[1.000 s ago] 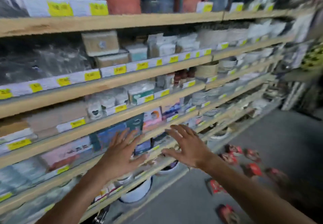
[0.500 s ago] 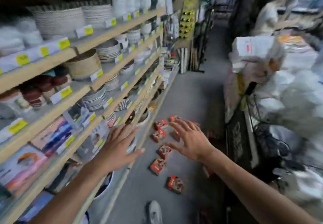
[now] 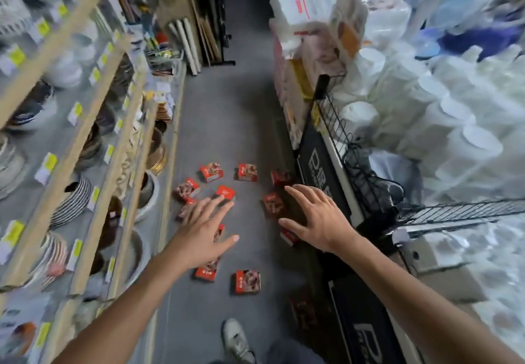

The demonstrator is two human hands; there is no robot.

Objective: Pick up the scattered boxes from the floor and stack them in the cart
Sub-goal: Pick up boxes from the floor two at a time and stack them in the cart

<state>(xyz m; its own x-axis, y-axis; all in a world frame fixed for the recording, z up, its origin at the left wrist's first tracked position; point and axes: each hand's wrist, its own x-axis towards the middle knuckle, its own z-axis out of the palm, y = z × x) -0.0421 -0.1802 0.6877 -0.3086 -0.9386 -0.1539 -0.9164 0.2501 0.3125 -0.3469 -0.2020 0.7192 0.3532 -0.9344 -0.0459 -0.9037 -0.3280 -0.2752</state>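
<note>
Boxes (image 3: 246,282) lie scattered on the floor (image 3: 227,125) between shelves (image 3: 85,125) at left and cart (image 3: 355,159) at right.

Both arms are bare from the hands up to the frame's edge, with no sleeve, watch or ring showing on the left hand (image 3: 202,235) or the right hand (image 3: 318,221). The fingernails are short and plain. Low down, one foot wears a pale grey lace-up sneaker (image 3: 237,341).

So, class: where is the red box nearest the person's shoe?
In the head view, that red box lies on the grey floor, low centre, just beyond the shoe.
</note>
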